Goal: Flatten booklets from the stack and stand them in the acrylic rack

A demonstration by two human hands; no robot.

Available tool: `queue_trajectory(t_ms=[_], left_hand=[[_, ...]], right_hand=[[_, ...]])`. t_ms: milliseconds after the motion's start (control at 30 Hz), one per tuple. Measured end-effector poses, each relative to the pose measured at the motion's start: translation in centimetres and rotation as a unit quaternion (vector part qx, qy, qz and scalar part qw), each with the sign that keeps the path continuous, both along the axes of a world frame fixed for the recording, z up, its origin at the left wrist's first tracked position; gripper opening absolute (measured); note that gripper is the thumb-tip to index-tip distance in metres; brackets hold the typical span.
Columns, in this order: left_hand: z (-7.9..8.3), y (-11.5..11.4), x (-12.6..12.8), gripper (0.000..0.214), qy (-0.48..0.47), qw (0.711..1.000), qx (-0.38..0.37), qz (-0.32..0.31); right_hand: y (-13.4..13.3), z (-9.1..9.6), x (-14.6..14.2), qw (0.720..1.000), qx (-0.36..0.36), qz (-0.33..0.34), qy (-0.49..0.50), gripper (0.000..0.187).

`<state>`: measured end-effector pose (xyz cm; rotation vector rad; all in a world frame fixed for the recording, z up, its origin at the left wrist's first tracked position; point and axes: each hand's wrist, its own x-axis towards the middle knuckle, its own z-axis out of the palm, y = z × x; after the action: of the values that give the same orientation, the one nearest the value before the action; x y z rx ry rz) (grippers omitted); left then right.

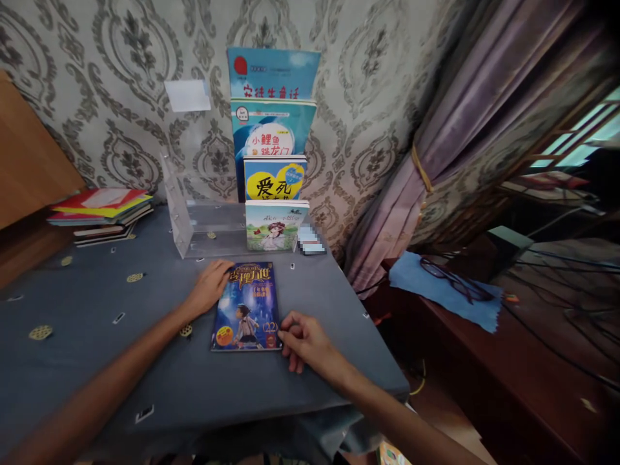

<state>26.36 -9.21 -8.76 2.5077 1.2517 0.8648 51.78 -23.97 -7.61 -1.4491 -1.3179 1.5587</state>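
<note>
Touches the book (250, 310), flat on the bench (322, 290) below and left of the frame's centre, lengthwise up the frame, with left hand (212, 284) bent at its upper-left corner, right hand (309, 339) curled at its lower-right, equally near; cannot tell if pinching.

– What's on the grey cloth-covered table (194, 391)?
– A dark-blue rectangular paperback (249, 310), between the left hand (213, 284) and the right hand (305, 339), before the clear plastic tiered rack (179, 223).
– And in the rack?
– Four colourful paper-covered books (275, 181), one behind another, on its right side. Left of it lies a multicoloured stack of thin books (101, 210).
</note>
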Motion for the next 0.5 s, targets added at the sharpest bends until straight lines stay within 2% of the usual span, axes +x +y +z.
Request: queue_trajectory(t_ms=[100,167,267,333,400,500], left_hand=[[-0.7,-1.2,-2.4,0.038,0.014,1.0,-0.005,0.014],[-0.8,-1.5,-2.8,0.039,0.025,1.0,-0.011,0.014],[-0.8,-1.6,-2.6,0.041,0.024,1.0,-0.009,0.015],[-0.8,-1.6,-2.4,0.041,0.024,1.0,-0.004,0.005],[-0.7,-1.6,-2.3,0.04,0.029,1.0,0.003,-0.008],[-0.6,-1.5,-2.5,0.039,0.033,0.999,0.011,-0.022]], right_hand=[[1.0,0.8,-0.3,0.977,0.154,-0.009,-0.146,0.015],[2.0,1.6,-1.2,0.944,0.248,0.002,-0.218,0.016],[4.3,2.8,-3.6,0.892,0.349,0.052,-0.281,0.015],[6.2,3.0,-5.6,0.855,0.414,0.101,-0.296,0.024],[8.3,2.6,-7.4,0.823,0.452,0.142,-0.314,0.035],[10.9,1.3,-9.4,0.808,0.449,0.17,-0.343,0.047]])
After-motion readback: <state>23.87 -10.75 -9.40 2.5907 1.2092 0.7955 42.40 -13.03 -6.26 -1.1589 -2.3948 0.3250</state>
